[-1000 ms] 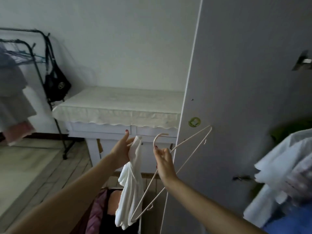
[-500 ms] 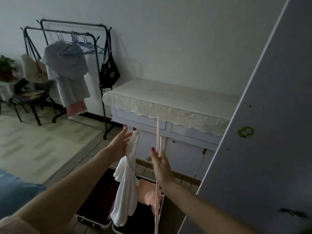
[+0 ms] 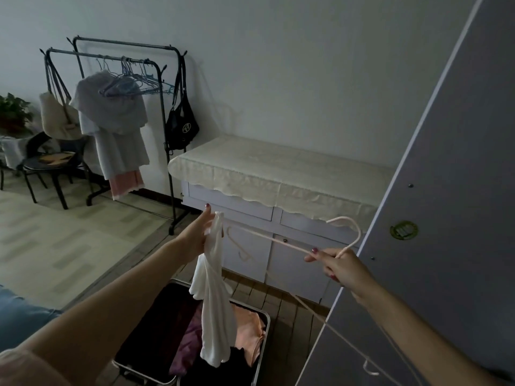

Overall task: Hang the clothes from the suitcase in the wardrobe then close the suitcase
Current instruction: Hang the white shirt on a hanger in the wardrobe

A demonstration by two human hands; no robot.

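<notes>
We hold the white top (image 3: 214, 302) up by its strap w/ our left hand (image 3: 199, 232), fingers pinching the fabric so the opening is free for the hanger (image 3: 281, 240). Right hand (image 3: 338, 264) grips the hanger just below the hook, one arm reaching left to the strap, prob. to thread it in. Both forearms stretch out over the open suitcase (image 3: 259, 341), near & low, more clothes inside. Wardrobe door (image 3: 446, 190) on the right.

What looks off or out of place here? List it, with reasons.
Little stands out. The white garment dangles bunched from the left hand, with only one arm of the hanger reaching its top. The right hand holds the hanger tilted. The suitcase lies open, clothes heaped inside.
</notes>
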